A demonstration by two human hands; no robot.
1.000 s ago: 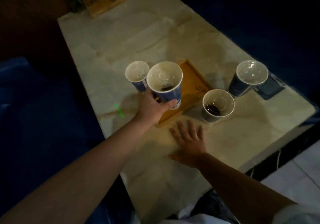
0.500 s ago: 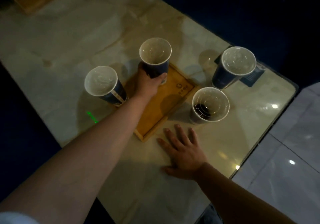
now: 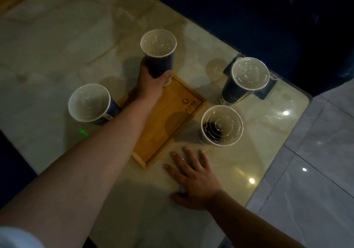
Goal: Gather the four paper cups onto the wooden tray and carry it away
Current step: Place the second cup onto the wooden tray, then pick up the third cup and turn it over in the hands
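L grip point(image 3: 151, 86) clasps cup point(image 3: 159, 56) at tray point(image 3: 168, 117) corner; R grip point(image 3: 193, 177) flat, 3 cups beside.

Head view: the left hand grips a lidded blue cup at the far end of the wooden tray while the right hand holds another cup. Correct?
Not quite. In the head view the right hand holds nothing; it lies flat on the table. The left hand does grip the blue cup at the wooden tray's far end.

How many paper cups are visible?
4: one in the left hand at the wooden tray's far corner, one left of it, two right. None seems hidden.
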